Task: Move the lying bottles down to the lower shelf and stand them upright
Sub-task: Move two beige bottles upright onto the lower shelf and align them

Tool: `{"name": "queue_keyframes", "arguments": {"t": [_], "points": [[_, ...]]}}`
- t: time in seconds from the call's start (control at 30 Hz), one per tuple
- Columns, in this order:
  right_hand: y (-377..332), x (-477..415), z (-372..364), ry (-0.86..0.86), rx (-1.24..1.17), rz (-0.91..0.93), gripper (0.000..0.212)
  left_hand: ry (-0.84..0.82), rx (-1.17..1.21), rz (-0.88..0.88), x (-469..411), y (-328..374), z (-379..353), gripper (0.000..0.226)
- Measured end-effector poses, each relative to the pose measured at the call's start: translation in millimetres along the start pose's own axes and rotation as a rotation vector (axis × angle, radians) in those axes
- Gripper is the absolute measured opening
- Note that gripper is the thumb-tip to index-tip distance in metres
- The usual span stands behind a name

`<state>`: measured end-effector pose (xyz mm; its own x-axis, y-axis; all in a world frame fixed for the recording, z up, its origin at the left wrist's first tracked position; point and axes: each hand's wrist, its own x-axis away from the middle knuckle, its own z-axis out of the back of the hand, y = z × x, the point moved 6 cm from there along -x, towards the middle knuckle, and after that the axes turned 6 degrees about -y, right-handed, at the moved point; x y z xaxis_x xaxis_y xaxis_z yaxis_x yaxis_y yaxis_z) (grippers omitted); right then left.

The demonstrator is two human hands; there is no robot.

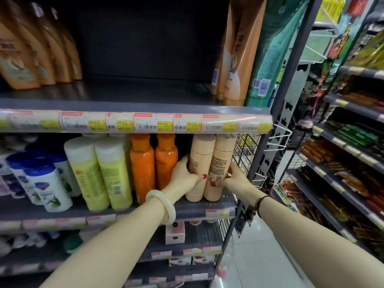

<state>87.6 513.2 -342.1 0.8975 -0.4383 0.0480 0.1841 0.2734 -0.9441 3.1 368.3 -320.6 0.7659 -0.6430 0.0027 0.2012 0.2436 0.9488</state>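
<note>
My left hand (185, 177) is wrapped around the left peach bottle (199, 167), thumb with a red-painted nail across its front, fingers curled round its left side. My right hand (234, 179) grips the right peach bottle (220, 169) from the right, thumb pressed low on its front by the label. Both bottles stand upright on the lower shelf (207, 206), touching each other, their bases near the front edge and their caps reaching up behind the price strip (135, 122) of the shelf above. A pale bangle (164, 206) sits on my left wrist and a dark cord bracelet (260, 204) on my right.

Just left of the pair stand two orange bottles (153, 163), the nearer one touching or almost touching my left fingers; I cannot tell which. Further left are two yellow-green bottles (99, 173) with white caps, then white bottles with blue caps (45, 183). A wire grid panel (245, 154) closes off the shelf end just beside my right hand.

On the upper shelf (135, 94) the middle stretch is bare dark board, with orange refill pouches (31, 53) at the left and tall tan and teal packs (249, 55) at the right. Across the aisle to the right, another rack (342, 159) holds packets too blurred to name.
</note>
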Motion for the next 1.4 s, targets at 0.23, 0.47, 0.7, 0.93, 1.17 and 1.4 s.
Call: {"name": "queue_keyframes", "arguments": {"t": [0.23, 0.47, 0.7, 0.93, 1.17, 1.4], "points": [[5.2, -2.4, 3.1, -0.030, -0.002, 0.001, 0.062, 0.034, 0.063, 0.018, -2.9, -5.7, -5.9, 0.066], [9.6, -1.0, 3.1, -0.030, -0.006, 0.005, 0.063, 0.021, 0.074, 0.023, -5.0, -9.6, -8.3, 0.070], [12.0, 2.4, 1.7, 0.019, 0.107, -0.009, 0.054, 0.034, 0.025, 0.005, -1.1, -10.5, -7.8, 0.061], [11.7, 16.9, 8.0, 0.009, 0.319, -0.058, 0.040, -0.071, -0.110, 0.009, 3.6, -11.8, 2.5, 0.055], [-9.6, 28.4, -6.7, -0.007, 0.348, -0.110, 0.030, -0.119, -0.226, 0.062, 22.5, -11.3, 31.4, 0.057], [-53.6, 22.6, -78.4, -0.144, 0.330, -0.017, 0.049, -0.022, -0.204, 0.034, 41.6, -4.8, 91.7, 0.030]]}}
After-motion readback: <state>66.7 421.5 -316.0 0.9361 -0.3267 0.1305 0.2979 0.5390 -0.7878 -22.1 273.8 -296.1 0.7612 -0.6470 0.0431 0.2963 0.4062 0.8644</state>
